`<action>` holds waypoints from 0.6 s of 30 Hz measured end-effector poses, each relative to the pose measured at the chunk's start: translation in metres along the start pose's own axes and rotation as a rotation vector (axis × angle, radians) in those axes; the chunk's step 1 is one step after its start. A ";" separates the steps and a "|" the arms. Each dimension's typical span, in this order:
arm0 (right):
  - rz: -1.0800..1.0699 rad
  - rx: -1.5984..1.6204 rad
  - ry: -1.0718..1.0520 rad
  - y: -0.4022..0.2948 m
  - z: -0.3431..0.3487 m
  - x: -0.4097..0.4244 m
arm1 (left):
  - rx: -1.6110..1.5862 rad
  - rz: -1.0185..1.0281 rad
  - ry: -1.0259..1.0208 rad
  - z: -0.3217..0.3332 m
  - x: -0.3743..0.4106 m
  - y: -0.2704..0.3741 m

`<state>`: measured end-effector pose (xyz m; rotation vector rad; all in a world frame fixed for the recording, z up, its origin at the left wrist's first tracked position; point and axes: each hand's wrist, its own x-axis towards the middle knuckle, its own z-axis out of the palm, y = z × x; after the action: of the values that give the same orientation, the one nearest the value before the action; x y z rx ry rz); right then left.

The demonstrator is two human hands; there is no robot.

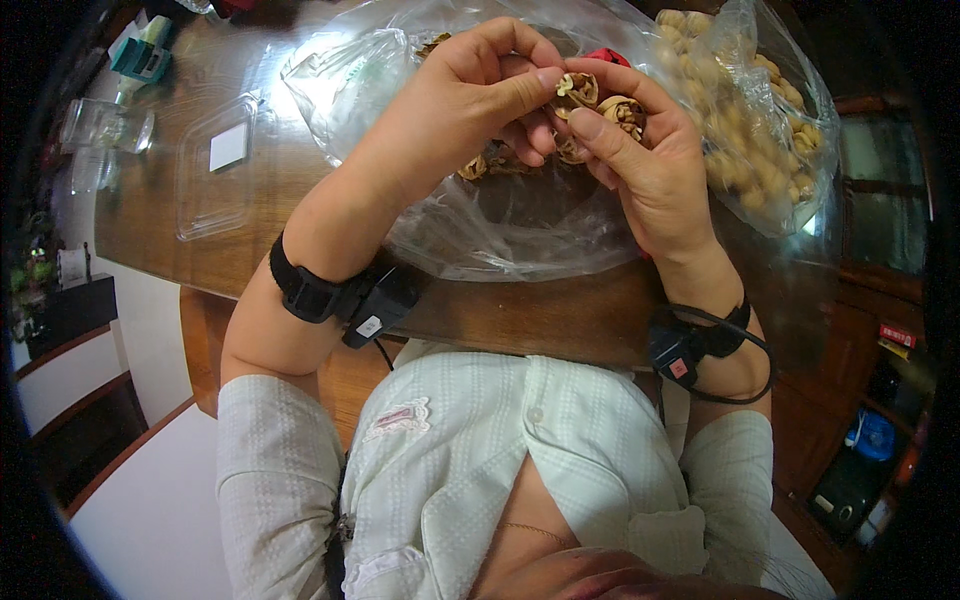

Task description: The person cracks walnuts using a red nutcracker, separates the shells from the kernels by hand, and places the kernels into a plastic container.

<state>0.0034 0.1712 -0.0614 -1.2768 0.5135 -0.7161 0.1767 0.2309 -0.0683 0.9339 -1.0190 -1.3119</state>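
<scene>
My left hand (487,86) pinches the near edge of a cracked walnut piece (581,88), where pale kernel shows against the brown shell. My right hand (649,142) steadies that piece with thumb and fingers, and a second opened walnut (624,114) rests in its palm. Both hands meet above a spread clear plastic bag (517,247). Broken walnut shells (517,159) lie on the bag under my fingers, partly hidden by them. Something red (607,56) shows behind my right fingers; its kind is hidden.
A clear bag of whole walnuts (750,127) stands at the right on the wooden table (525,315). Leftward lie a clear plastic tray (214,202) with a white card (228,147), clear plastic containers (105,127) and a teal-and-white object (142,60). Strapped devices (382,304) sit on both forearms.
</scene>
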 end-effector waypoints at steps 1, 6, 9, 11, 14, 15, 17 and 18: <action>-0.033 -0.030 0.012 0.000 0.001 0.000 | 0.020 0.013 -0.001 0.002 0.000 -0.001; -0.108 -0.208 0.083 0.002 -0.002 -0.001 | 0.041 -0.025 0.031 0.006 -0.001 0.006; -0.149 -0.297 0.083 0.003 -0.002 -0.002 | 0.119 -0.054 0.028 0.009 -0.003 0.009; -0.171 -0.337 0.084 0.004 -0.001 -0.003 | 0.111 -0.100 0.013 0.011 -0.004 0.013; -0.204 -0.374 0.088 0.005 0.002 -0.002 | 0.046 -0.071 0.037 0.006 -0.001 0.004; -0.219 -0.384 0.090 0.005 0.002 -0.002 | 0.030 -0.087 0.045 0.006 -0.001 0.003; -0.233 -0.397 0.095 0.006 0.001 -0.002 | -0.002 -0.119 0.061 0.007 0.000 0.003; -0.233 -0.398 0.098 0.006 0.001 -0.002 | -0.017 -0.137 0.060 0.007 0.000 0.004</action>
<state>0.0041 0.1739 -0.0672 -1.6989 0.6142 -0.9037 0.1711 0.2315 -0.0626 1.0391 -0.9093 -1.3946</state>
